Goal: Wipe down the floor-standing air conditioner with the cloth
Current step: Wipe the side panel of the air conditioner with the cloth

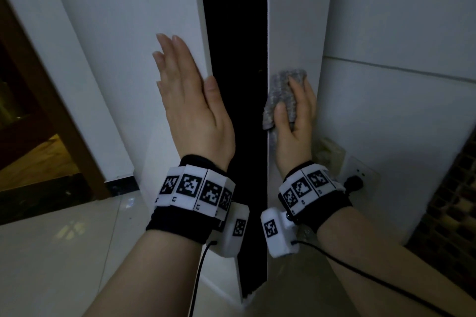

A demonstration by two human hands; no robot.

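Note:
The floor-standing air conditioner (291, 20) is a tall white unit straight ahead, with a black vertical strip (231, 33) down its middle. My left hand (190, 100) lies flat and open against the white left panel, thumb at the edge of the black strip. My right hand (296, 121) presses a crumpled grey cloth (280, 90) against the white right panel, just right of the black strip. Both wrists wear black bands with white marker blocks and cables.
A white wall (399, 20) stands to the right, with a socket and a black plug (355, 181) low behind my right wrist. A brown wooden door frame (51, 116) is at left. Pale floor tiles (64, 252) lie below; a dark patterned surface (448, 213) is at far right.

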